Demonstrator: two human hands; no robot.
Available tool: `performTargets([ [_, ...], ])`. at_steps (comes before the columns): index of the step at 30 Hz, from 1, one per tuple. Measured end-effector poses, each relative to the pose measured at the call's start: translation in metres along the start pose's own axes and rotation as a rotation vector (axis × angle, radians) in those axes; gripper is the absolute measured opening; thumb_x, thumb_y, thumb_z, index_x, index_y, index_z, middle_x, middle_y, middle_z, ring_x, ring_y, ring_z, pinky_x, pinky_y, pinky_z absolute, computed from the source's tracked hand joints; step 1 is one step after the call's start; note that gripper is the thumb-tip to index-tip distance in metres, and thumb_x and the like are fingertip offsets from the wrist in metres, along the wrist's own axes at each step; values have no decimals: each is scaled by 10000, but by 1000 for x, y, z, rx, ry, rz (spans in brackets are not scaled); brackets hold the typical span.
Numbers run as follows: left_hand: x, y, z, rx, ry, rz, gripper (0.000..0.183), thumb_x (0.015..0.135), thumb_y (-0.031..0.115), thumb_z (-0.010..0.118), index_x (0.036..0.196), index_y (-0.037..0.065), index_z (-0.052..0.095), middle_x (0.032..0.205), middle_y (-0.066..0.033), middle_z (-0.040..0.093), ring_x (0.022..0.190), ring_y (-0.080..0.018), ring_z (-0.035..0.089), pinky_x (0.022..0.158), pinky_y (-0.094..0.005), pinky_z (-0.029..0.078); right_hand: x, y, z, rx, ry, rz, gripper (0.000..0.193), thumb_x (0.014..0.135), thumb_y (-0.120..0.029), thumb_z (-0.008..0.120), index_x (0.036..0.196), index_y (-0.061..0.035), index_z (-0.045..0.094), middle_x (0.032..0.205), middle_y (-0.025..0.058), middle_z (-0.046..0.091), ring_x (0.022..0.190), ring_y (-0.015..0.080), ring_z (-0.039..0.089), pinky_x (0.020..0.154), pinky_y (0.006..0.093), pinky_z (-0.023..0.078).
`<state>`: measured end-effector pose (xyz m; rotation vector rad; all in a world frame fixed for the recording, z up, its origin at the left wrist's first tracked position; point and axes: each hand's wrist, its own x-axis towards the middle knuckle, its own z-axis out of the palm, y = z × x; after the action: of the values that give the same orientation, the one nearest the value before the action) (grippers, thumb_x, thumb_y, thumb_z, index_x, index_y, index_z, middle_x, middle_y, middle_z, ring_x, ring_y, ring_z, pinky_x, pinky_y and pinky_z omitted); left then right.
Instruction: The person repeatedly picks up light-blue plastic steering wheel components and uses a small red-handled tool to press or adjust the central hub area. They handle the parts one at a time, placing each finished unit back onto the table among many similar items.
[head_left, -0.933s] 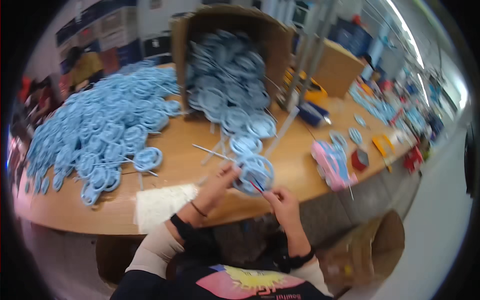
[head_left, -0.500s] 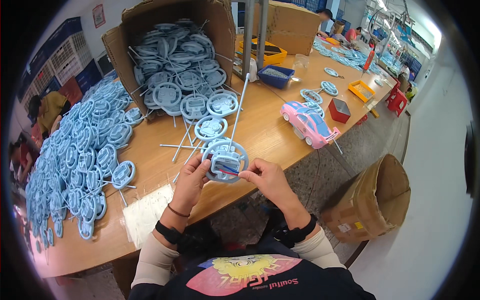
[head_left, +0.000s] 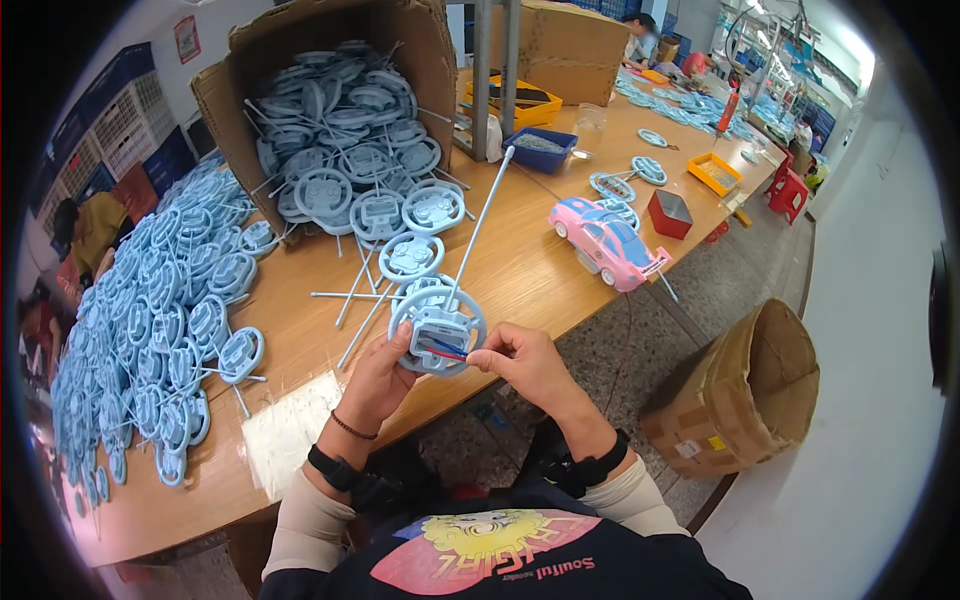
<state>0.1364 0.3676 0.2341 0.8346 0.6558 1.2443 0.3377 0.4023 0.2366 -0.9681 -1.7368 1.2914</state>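
Note:
My left hand (head_left: 372,382) is closed on the left rim of a light-blue toy steering-wheel remote control (head_left: 437,300), thumb on top. The wheel is tilted over the table's near edge, its long antenna (head_left: 482,222) pointing up and away. Inside its middle is a rectangular open compartment with thin red and blue strands (head_left: 446,350) that look like wires. At the lower right of that compartment, my right hand (head_left: 522,362) pinches the strands' ends between thumb and forefinger; the fingertips partly hide them. Another wheel (head_left: 411,256) lies just behind.
A large pile of wheels (head_left: 165,320) covers the table's left side. Behind, a tipped cardboard box (head_left: 222,110) is full of them. To the right are a pink toy car (head_left: 608,243), a red box (head_left: 670,215) and a blue tray (head_left: 540,158). An open carton (head_left: 700,400) stands on the floor.
The held wheel has shifted slightly left and down in the picture, and the right hand with it. The background has slid a little left as the view turned. Both grips stay closed.

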Motion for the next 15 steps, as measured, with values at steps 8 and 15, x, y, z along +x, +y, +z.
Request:
performTargets([
  [8,-8,14,-32,65,145,34,441,915,337,430,1231,30,409,1156,-72,521,1071,-178,505,889,-341,430,5,14,14,-6,-32,-11,183,760,-157,663,721,2,580,611,23,560,566,63,490,515,215,392],
  [15,-37,131,-139,-354,46,604,472,918,317,400,1249,-14,336,1320,-206,348,1213,-309,362,1028,-367,314,19,21,26,90,-57,68,172,788,-160,620,697,-21,576,585,-5,528,528,49,456,484,212,368],
])
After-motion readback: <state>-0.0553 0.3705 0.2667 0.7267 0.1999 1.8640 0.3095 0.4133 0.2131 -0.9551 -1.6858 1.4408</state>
